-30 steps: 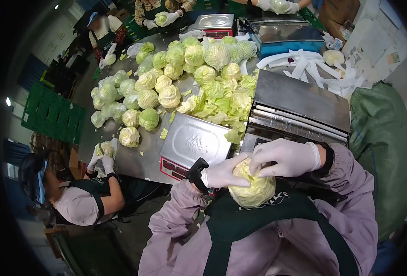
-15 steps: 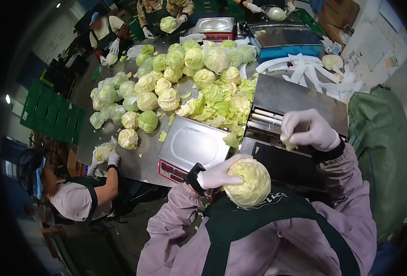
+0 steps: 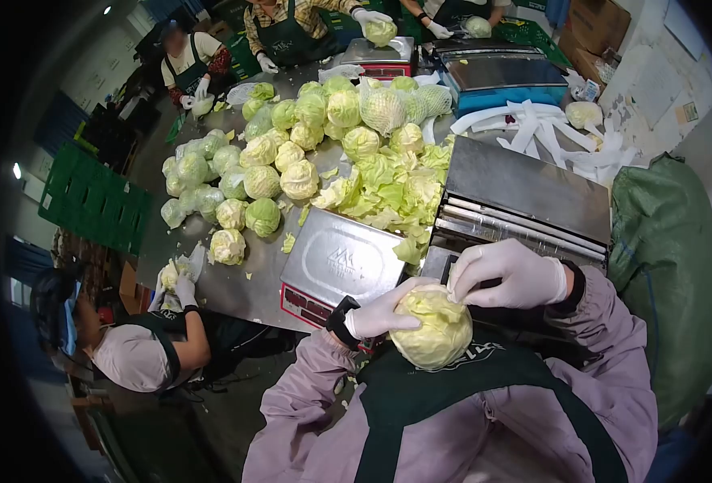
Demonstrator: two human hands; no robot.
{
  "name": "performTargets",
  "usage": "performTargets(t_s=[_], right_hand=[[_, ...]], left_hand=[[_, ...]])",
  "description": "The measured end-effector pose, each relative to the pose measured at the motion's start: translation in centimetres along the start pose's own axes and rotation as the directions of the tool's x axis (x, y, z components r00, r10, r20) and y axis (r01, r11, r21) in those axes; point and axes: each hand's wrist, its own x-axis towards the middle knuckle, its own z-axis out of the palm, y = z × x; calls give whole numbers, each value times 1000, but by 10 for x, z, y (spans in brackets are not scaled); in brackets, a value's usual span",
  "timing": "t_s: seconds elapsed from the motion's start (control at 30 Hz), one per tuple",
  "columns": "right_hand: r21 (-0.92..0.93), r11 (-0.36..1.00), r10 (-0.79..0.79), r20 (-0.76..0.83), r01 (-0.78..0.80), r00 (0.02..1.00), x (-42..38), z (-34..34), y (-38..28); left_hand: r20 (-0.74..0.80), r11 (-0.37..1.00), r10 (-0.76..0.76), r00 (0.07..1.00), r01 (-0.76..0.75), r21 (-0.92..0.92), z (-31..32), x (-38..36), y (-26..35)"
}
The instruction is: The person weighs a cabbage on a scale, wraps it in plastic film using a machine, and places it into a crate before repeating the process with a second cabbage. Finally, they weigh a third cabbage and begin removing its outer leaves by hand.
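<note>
A pale green cabbage (image 3: 432,332) is held close to my apron at the table's near edge. My left hand (image 3: 384,311), in a white glove, grips its left side with the fingers closed around it. My right hand (image 3: 505,276), also gloved, pinches at the top right of the same cabbage; what lies between the fingertips is too small to name. Just beyond my left hand stands a scale (image 3: 342,256) with a steel plate and red front. Loose leaves (image 3: 388,181) lie in a heap behind the scale.
Many cabbages (image 3: 262,182) cover the table's middle. A wrapping machine (image 3: 525,189) stands right of the leaves, with white strips (image 3: 533,129) behind it. A green sack (image 3: 674,282) is at far right. Several co-workers handle cabbages around the table, one (image 3: 142,350) at left.
My right hand has come left and down from over the machine onto the cabbage. The co-worker at the back has moved a cabbage right, over the far scale.
</note>
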Motion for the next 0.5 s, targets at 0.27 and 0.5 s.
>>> performTargets(t_s=[0.27,0.5], right_hand=[[602,791,434,-430,-106,792,-4,-9,65],[-204,979,-24,-74,8,997,-6,21,26]], left_hand=[[2,997,81,997,-81,-9,3,-4,-3],[-73,995,83,994,-87,-55,3,-11,-13]])
